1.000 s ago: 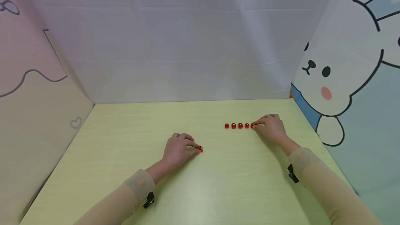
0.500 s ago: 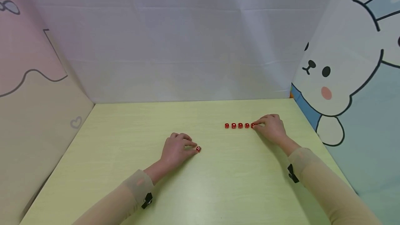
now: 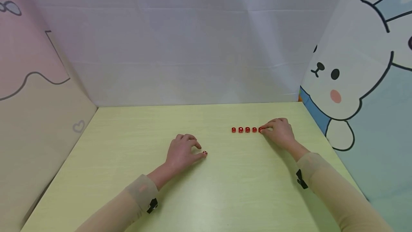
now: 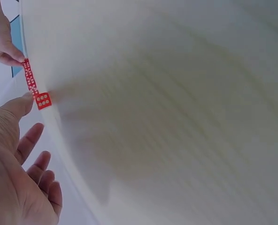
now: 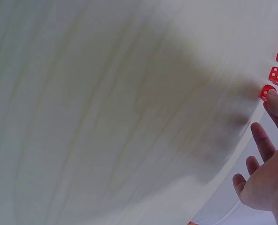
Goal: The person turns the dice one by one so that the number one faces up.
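Observation:
My left hand (image 3: 182, 151) is over the middle of the table, its thumb tip at a red die (image 3: 205, 153) with white pips and its fingers spread away from it. In the left wrist view this die (image 4: 43, 101) shows six pips on the side facing the camera. Farther back on the right, my right hand (image 3: 279, 131) pinches the right-end red die (image 3: 260, 130) of a straight row between thumb and index finger. The right wrist view has that end die (image 5: 266, 91) partly hidden by the thumb, its other fingers loosely bent.
Several more red dice (image 3: 247, 130) stand in the row to the left of the pinched one, with small gaps between them. The pale wooden table (image 3: 206, 196) is bordered by a white cloth at the back (image 3: 193, 46) and printed panels (image 3: 363, 81) at the sides.
My left hand and its die shifted slightly left; then the index finger lifted off, the die turned and the thumb stayed against it. My right hand has kept still at the row.

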Demonstrator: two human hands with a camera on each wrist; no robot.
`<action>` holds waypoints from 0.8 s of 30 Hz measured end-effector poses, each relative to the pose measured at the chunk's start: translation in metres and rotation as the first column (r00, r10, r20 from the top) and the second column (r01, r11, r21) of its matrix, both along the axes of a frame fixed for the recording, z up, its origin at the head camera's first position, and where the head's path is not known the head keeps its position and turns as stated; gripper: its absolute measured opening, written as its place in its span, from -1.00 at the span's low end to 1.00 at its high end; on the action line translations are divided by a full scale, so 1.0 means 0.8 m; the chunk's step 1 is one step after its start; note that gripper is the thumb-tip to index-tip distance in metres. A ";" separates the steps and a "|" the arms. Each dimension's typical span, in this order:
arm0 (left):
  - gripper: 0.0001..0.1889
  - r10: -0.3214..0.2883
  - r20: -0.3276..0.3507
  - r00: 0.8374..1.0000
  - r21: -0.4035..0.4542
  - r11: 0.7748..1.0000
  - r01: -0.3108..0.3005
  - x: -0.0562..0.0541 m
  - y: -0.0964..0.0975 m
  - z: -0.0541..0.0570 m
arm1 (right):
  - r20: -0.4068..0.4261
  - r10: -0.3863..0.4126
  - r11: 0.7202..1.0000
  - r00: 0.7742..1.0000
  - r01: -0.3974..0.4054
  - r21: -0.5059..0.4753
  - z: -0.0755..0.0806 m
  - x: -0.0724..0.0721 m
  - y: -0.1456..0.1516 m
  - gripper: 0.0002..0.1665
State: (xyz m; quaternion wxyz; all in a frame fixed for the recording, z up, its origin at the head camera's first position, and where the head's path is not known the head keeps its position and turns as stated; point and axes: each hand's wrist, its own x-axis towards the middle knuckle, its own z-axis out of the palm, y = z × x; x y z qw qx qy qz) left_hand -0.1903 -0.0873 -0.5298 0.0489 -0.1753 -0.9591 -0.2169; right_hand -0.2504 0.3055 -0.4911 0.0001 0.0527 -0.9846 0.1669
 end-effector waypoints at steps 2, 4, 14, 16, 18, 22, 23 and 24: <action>-0.69 0.001 -0.008 1.000 -0.010 1.000 -0.001 0.001 0.002 0.001 | -0.003 0.001 1.000 1.000 -0.001 0.003 -0.001 0.000 0.000 -0.69; -0.70 0.001 -0.016 1.000 -0.018 1.000 -0.001 0.001 0.004 0.000 | -0.005 -0.001 1.000 1.000 0.001 0.005 -0.002 -0.001 0.001 -0.69; -0.76 -0.004 -0.022 1.000 -0.015 1.000 0.004 0.002 0.010 -0.007 | -0.013 0.013 1.000 1.000 -0.013 0.008 -0.003 -0.001 0.002 -0.68; -0.76 -0.003 -0.018 1.000 -0.007 1.000 0.003 0.002 0.011 -0.007 | -0.017 0.020 1.000 1.000 -0.020 0.008 -0.003 0.000 0.001 -0.68; -0.76 -0.002 -0.010 1.000 0.000 1.000 0.002 0.002 0.011 -0.006 | -0.020 0.021 1.000 1.000 -0.021 0.008 -0.003 0.000 0.001 -0.68; -0.77 0.001 -0.002 1.000 0.004 1.000 -0.001 0.003 0.012 -0.005 | -0.024 0.025 1.000 0.999 -0.025 0.009 -0.004 0.000 0.001 -0.68; -0.77 0.001 0.000 1.000 0.004 1.000 -0.001 0.003 0.012 -0.005 | -0.025 0.024 1.000 0.999 -0.023 0.009 -0.004 0.000 0.001 -0.68; -0.77 0.001 0.000 1.000 0.005 1.000 -0.001 0.003 0.012 -0.005 | -0.027 0.025 1.000 0.999 -0.024 0.008 -0.004 0.000 0.001 -0.68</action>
